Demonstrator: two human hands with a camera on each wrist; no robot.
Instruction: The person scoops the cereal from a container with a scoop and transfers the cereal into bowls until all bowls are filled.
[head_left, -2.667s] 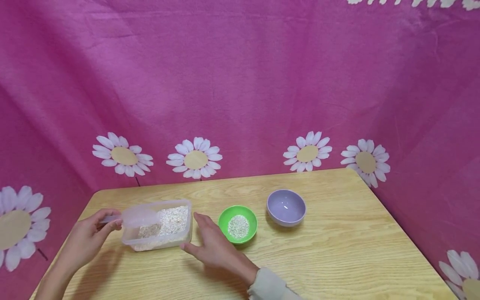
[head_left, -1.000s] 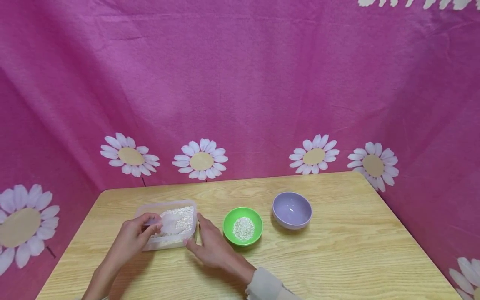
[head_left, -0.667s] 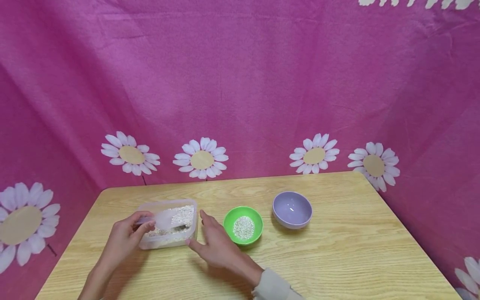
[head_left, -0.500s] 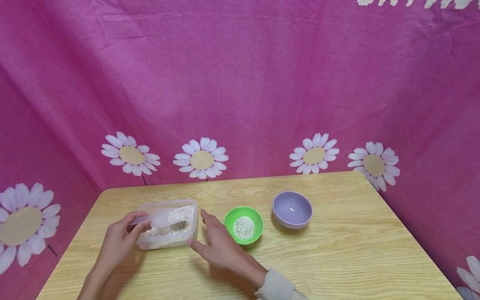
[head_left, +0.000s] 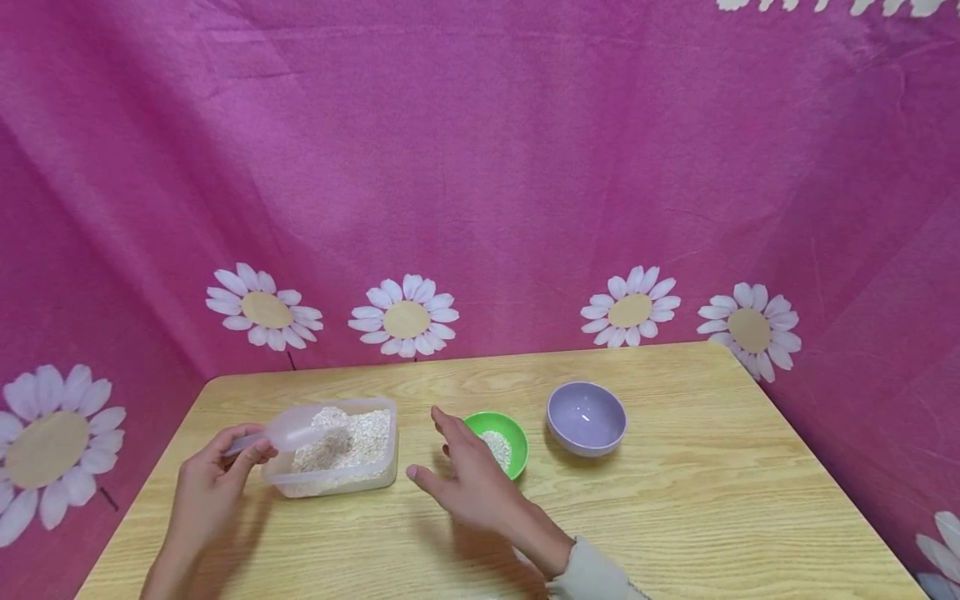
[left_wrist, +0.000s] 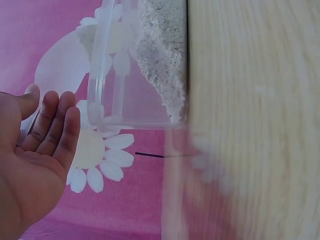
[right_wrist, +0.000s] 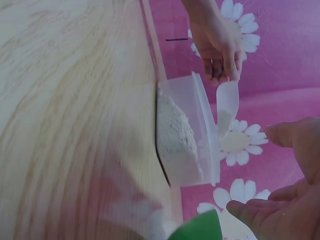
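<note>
Thumb and fingers of my left hand point(head_left: 204, 492) pinch the handle of a translucent plastic scoop point(head_left: 291, 430). The scoop hangs over the left part of a clear rectangular container point(head_left: 337, 485). White flakes, like rolled oats point(head_left: 371, 433), fill that container in a slope. In the right wrist view some flakes lie in the scoop point(right_wrist: 228, 100). My right hand point(head_left: 483, 487) has its fingers spread and holds nothing. It hovers between the container and a green bowl point(head_left: 519, 442), hiding part of the bowl. Flakes also lie inside the green bowl.
A purple bowl point(head_left: 587, 433) stands right of the green one, with nothing seen in it. All rest on a light wooden table point(head_left: 675, 500). A pink cloth with daisies point(head_left: 487, 167) rises behind and at both sides.
My left hand dug the scoop into the flakes, then drew it up and left with flakes in it. My right hand left the container's right end and moved rightward.
</note>
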